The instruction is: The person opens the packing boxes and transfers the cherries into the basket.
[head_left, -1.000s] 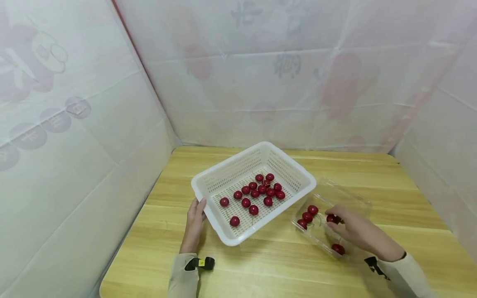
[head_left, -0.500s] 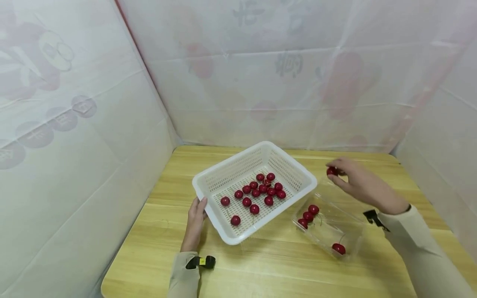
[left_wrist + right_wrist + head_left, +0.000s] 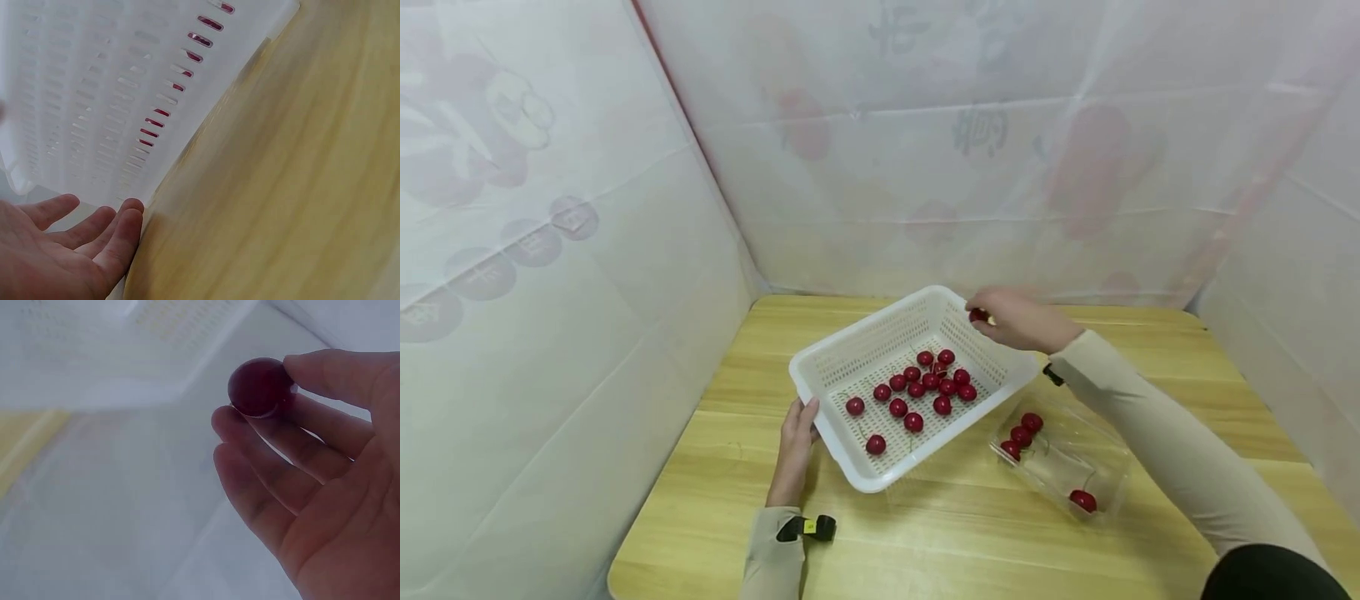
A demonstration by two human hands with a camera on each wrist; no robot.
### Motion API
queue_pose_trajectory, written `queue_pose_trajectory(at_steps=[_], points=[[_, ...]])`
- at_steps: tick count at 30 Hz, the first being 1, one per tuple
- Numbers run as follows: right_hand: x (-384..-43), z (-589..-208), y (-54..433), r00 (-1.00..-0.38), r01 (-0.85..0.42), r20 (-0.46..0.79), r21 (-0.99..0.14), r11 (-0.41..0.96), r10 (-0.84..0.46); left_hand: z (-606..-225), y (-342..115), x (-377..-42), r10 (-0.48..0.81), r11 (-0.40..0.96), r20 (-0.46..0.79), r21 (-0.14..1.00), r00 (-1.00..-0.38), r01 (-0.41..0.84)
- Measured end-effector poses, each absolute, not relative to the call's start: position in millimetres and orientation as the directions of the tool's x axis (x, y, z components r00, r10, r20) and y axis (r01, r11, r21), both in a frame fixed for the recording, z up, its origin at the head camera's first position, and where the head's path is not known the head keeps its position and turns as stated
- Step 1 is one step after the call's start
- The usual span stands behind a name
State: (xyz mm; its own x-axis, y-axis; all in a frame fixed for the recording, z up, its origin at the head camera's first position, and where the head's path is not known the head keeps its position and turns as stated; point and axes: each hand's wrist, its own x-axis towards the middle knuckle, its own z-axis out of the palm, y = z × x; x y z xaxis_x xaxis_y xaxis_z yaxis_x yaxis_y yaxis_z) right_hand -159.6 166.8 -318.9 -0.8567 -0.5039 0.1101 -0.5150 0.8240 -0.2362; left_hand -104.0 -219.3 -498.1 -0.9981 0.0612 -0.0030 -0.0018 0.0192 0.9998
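My right hand pinches a dark red cherry between thumb and fingers, above the far right rim of a white plastic basket. Inside the basket, several red cherries with thin stems lie scattered over its perforated floor. At the basket's left end, my left hand holds on, thumb at the rim and the other fingers against the outer wall. To the right of the basket is a clear plastic box; three cherries sit in a row at its left, and one cherry lies at its near end.
Everything stands on a light wooden table with rounded corners. Pale printed cloth hangs behind it and along both sides. My right forearm reaches past the clear box's right side.
My right hand has lifted a cherry out of the clear box and carried it up and left to the basket's far right rim. The left hand and the basket have stayed put.
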Motion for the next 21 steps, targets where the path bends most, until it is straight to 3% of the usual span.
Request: queue_pose_trajectory(at_steps=[8, 16, 21], points=[[-196.3, -348.5, 122.2, -0.829, -0.538, -0.045, -0.203, 0.818, -0.557, -501.3, -217.4, -108.1, 0.056, 0.004, -0.013, 1.0, -0.998, -0.013], [-202.9, -370.5, 97.0, -0.83, -0.463, -0.273, -0.147, 0.874, -0.486, -500.2, -216.7, -108.5, 0.071, -0.001, -0.025, 1.0, -0.997, -0.025], [-200.5, -374.6, 84.4, -0.833, -0.406, -0.352, -0.134, 0.904, -0.426, -499.4, -217.7, -109.4, 0.075, -0.008, -0.009, 1.0, -0.997, -0.01]])
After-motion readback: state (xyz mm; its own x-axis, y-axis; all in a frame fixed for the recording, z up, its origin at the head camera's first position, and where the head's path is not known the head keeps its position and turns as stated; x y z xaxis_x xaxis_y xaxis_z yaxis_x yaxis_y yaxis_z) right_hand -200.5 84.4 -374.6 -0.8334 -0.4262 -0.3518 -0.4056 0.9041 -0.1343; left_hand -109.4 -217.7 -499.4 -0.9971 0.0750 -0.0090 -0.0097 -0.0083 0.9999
